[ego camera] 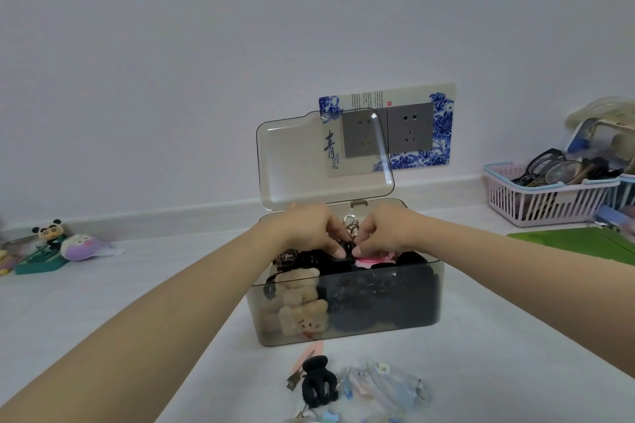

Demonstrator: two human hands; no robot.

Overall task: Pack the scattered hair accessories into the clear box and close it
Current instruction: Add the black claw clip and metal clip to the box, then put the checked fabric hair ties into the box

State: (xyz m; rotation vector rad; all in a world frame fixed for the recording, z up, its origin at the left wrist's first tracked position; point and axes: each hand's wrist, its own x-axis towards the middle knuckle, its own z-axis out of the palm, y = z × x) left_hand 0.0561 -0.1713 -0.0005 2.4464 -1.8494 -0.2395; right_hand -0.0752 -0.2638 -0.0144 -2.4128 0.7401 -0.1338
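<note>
Head view: both the left hand (311, 228) and right hand (385, 232) pinch a small black clip (347, 247) over the brimming clear box (347, 306) (lid (319, 161) up). Overstuffing could stop it closing; the black claw clip (318, 381) waits outside.

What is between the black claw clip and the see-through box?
In the head view, a pink flat clip lies on the white surface between the black claw clip and the clear box, slanting up toward the box's front wall.
</note>
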